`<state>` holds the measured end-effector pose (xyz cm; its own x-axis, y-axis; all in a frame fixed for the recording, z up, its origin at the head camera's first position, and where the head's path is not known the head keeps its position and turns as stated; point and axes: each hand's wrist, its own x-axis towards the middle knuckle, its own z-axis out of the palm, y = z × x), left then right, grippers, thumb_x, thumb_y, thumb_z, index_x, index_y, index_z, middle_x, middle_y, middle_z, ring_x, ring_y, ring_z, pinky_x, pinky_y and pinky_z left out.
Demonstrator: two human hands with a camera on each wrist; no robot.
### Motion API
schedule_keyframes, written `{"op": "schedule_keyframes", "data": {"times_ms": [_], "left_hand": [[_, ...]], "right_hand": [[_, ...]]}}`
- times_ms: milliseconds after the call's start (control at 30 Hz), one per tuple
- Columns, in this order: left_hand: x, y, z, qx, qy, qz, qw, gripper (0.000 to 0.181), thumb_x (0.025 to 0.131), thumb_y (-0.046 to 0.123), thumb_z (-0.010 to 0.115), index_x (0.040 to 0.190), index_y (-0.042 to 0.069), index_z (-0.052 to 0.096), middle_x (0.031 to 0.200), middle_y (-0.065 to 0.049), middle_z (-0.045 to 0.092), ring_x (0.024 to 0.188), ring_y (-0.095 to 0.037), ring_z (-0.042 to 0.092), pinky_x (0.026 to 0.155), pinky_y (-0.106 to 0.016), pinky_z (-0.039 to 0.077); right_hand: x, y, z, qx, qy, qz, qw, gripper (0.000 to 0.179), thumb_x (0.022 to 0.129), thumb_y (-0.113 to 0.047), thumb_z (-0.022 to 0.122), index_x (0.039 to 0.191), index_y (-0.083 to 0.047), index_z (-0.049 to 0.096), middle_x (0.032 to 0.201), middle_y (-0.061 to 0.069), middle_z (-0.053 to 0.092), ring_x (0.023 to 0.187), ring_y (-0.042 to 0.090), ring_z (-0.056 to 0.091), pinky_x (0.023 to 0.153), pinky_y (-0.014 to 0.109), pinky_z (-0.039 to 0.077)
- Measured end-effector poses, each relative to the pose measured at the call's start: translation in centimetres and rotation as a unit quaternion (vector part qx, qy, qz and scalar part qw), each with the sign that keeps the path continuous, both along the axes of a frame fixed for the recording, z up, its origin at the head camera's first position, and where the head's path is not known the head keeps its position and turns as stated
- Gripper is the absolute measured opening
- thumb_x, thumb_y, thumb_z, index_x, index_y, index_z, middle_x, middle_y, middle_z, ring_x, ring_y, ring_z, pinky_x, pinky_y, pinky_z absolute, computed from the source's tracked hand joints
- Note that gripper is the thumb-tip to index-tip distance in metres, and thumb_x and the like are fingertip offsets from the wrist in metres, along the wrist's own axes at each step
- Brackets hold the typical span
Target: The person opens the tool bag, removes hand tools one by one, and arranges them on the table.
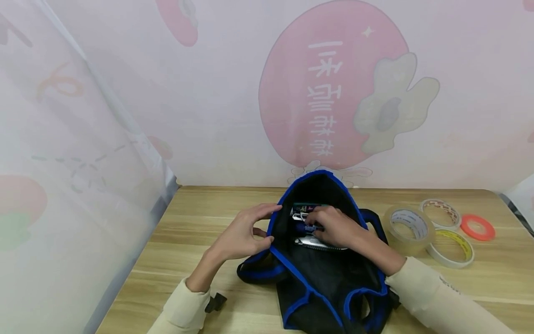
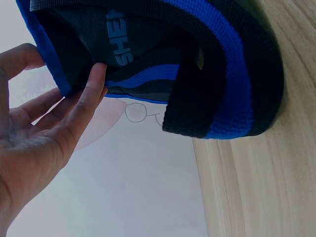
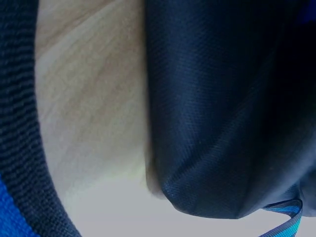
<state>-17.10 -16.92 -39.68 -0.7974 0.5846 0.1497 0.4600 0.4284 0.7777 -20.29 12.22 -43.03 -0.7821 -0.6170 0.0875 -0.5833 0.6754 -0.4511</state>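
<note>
A black tool bag (image 1: pixel 321 273) with blue trim lies on the table, its mouth spread wide. My left hand (image 1: pixel 244 232) pinches the left edge of that mouth between thumb and fingers; the left wrist view shows the hand (image 2: pixel 47 126) at the blue-bound rim (image 2: pixel 52 69). Inside the bag, my right hand (image 1: pixel 333 227) has its fingers bent over a dark blue item (image 1: pixel 301 228) with white lettering; whether they grip it, I cannot tell. Nearby in the bag are a silver tool with a toothed edge (image 1: pixel 314 242) and another shiny piece (image 1: pixel 298 216). The right wrist view shows the bag's outside (image 3: pixel 212 108).
To the right of the bag are a wide clear tape roll (image 1: pixel 409 227), a white roll with yellow inside (image 1: pixel 452 248), a patterned-core roll (image 1: pixel 442 211) and a red ring (image 1: pixel 478 227). A carry strap (image 2: pixel 237 74) loops out at the bag's side. A printed curtain (image 1: pixel 208 116) hangs behind the table.
</note>
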Motion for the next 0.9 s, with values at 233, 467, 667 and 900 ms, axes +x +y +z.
{"op": "schedule_keyframes", "data": {"times_ms": [233,467,667,900], "left_hand": [[0.0,-0.1,0.0,-0.001,0.001,0.0,1.0,0.073,0.089,-0.002,0.074,0.158,0.005,0.051,0.164,-0.014,0.049,0.14,-0.041,0.06,0.087,-0.025,0.065],[0.0,-0.1,0.0,0.003,0.0,0.001,1.0,0.073,0.089,-0.003,0.074,0.158,0.005,0.051,0.164,-0.014,0.05,0.141,-0.042,0.06,0.088,-0.025,0.065],[0.1,-0.1,0.0,0.004,0.001,0.001,1.0,0.073,0.089,-0.003,0.074,0.158,0.005,0.051,0.164,-0.014,0.049,0.14,-0.041,0.06,0.087,-0.025,0.065],[0.1,-0.1,0.0,0.005,0.001,0.001,1.0,0.073,0.089,-0.003,0.074,0.158,0.004,0.051,0.164,-0.015,0.049,0.141,-0.042,0.06,0.087,-0.025,0.065]], "right_hand": [[0.4,0.1,0.9,-0.001,0.005,0.001,1.0,0.03,0.093,-0.004,0.08,0.123,-0.006,0.078,0.122,0.011,0.076,0.107,0.025,0.075,0.087,0.039,0.065],[1.0,0.5,2.9,-0.008,0.016,-0.003,0.9998,0.032,0.095,-0.006,0.078,0.127,-0.007,0.077,0.123,0.009,0.073,0.099,0.018,0.073,0.082,0.034,0.064],[1.8,1.1,4.8,-0.01,0.029,-0.003,0.9995,0.036,0.096,-0.006,0.078,0.132,-0.006,0.075,0.119,0.008,0.073,0.09,0.011,0.068,0.075,0.027,0.059],[3.1,2.4,6.7,-0.032,0.068,-0.011,0.9971,0.036,0.096,-0.004,0.078,0.131,-0.005,0.076,0.116,0.007,0.072,0.089,0.011,0.064,0.071,0.023,0.054]]}}
